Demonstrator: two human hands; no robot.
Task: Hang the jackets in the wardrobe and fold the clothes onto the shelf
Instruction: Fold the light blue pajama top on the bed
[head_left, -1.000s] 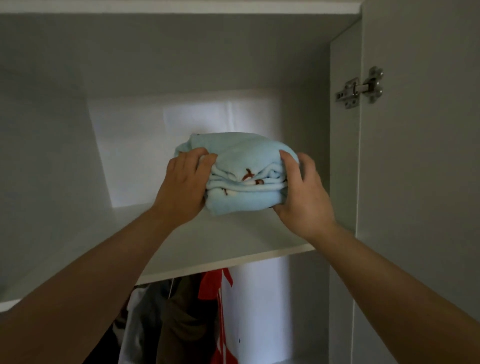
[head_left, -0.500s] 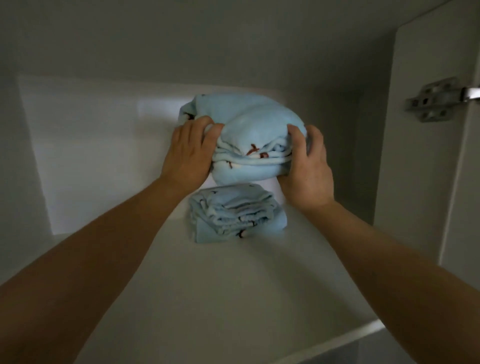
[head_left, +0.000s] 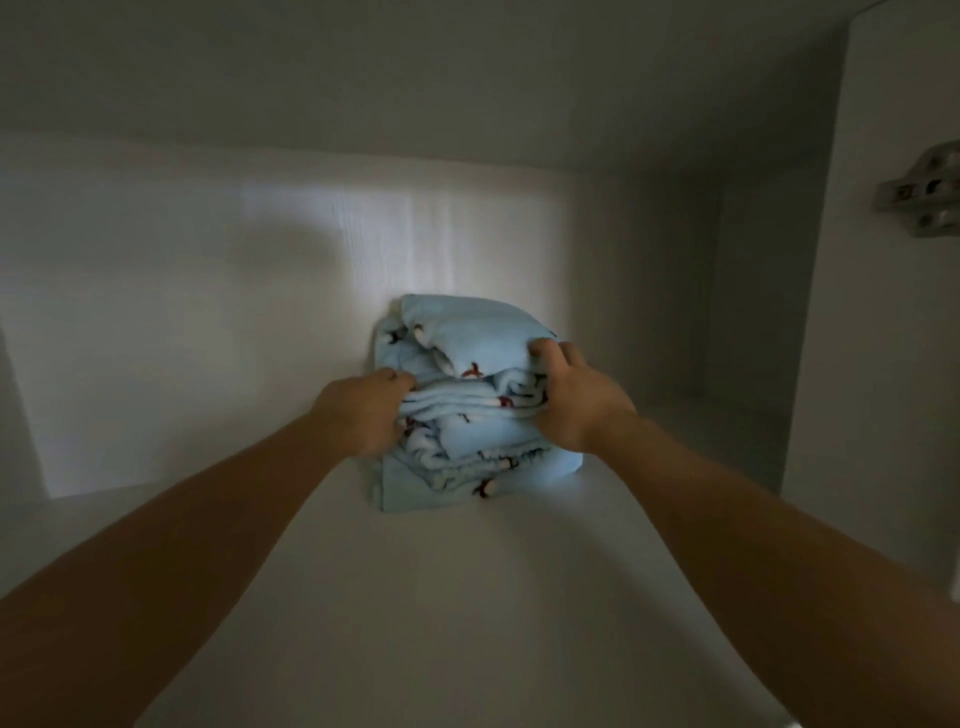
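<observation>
A folded light blue garment (head_left: 467, 343) with small red marks sits on top of a second folded light blue garment (head_left: 467, 467), making one stack at the back of the white shelf (head_left: 415, 597). My left hand (head_left: 358, 410) grips the left side of the upper garment with curled fingers. My right hand (head_left: 576, 395) holds its right side, fingers curled over the top edge. Both arms reach deep into the wardrobe compartment.
The compartment's back wall (head_left: 260, 312) stands right behind the stack. The right side panel (head_left: 753, 312) and a metal door hinge (head_left: 924, 202) are at the right. Bare shelf surface lies to the left and in front of the stack.
Both hands lowered the upper blue garment onto the folded one on the shelf. The view moved closer into the compartment, and the hanging clothes below went out of sight.
</observation>
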